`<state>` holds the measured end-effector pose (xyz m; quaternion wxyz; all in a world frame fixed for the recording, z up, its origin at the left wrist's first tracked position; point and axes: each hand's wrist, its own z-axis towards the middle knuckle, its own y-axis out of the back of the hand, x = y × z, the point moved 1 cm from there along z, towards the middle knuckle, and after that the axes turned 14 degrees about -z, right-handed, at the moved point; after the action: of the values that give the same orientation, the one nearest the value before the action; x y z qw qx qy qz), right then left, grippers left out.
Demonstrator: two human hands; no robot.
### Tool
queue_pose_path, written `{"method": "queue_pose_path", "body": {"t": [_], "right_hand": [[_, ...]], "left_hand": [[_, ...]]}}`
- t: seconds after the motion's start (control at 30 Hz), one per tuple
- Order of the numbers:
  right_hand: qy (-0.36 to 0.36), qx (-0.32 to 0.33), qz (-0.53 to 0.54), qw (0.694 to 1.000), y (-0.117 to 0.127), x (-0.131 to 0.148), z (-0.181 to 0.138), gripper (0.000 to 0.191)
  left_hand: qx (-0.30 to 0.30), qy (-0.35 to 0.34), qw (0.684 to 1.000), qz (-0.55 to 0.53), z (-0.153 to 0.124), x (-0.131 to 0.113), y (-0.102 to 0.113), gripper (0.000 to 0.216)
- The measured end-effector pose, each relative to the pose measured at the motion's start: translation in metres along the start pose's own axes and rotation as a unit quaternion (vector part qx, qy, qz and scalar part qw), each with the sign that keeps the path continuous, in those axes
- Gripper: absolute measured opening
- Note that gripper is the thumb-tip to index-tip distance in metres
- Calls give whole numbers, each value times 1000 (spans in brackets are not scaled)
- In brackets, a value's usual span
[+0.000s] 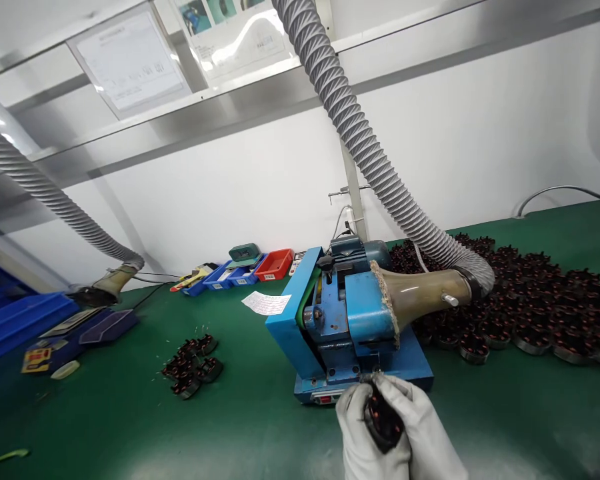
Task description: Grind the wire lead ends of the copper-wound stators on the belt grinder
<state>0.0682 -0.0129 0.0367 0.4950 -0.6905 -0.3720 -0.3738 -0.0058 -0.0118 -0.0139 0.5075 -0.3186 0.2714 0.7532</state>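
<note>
Both my hands wear white gloves and grip one black motor stator (383, 421) with copper-coloured windings. My left hand (356, 427) closes on its left side and my right hand (414, 417) on its right and upper side. The fingers cover part of the stator. It is tilted, just in front of a blue bench machine (370, 307) with a motor at its back. Fingertips of both hands are at the machine's lower front; whether the stator's leads touch it I cannot tell.
A grey ribbed hose (360, 133) joins the machine's tan funnel (423, 293). Many stators (535, 293) crowd the right; several more (193, 363) lie left on the green table (250, 413). Blue bins (237, 273), a red bin (275, 265) and another hose (60, 207) stand farther back.
</note>
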Motion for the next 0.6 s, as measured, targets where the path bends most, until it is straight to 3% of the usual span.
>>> {"method": "queue_pose_path", "body": {"t": [0.1,0.3,0.6], "right_hand": [[-13,-36,84,996,-2,-7,24,33],[-9,-50,133,990,3,-11,50,34],[-41,-98,190,976,0,-12,52,27]], "left_hand": [[12,-27,999,36,11,8,-11,36],[72,-83,992,63,25,20,-19,42],[150,28,987,44,37,5,-18,47]]}}
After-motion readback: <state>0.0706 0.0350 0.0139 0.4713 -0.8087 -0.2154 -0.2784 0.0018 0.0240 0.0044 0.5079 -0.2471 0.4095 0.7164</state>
